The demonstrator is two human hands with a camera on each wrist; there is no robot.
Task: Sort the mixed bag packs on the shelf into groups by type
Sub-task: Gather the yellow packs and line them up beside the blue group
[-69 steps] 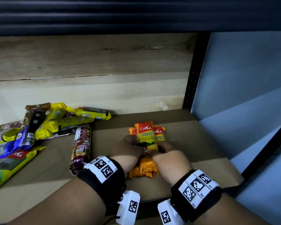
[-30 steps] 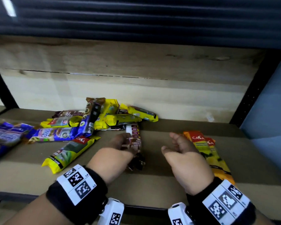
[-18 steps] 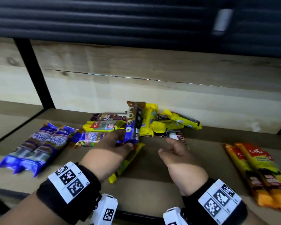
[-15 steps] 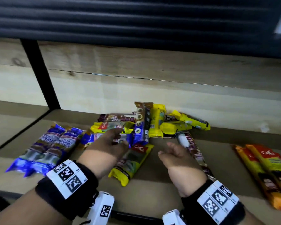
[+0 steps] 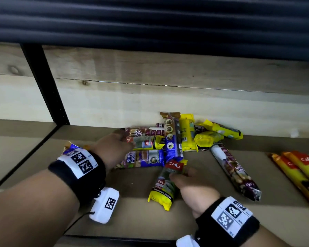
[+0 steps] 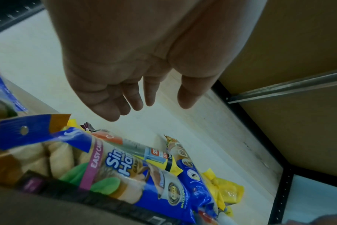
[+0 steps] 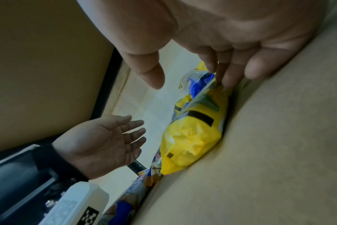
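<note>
Mid-sort: I see right hand fingers spread, touching the yellow pack (no grip yet). Left hand hovers flat over the pile. Next I'd pinch and lift.

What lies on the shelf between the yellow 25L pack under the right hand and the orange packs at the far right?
In the head view, one maroon drawstring pack lies between the yellow 25L pack and the orange packs; bare shelf either side.

Mixed yellow, blue and brown bag packs lie heaped at the shelf back, orange packs apart right.
</note>
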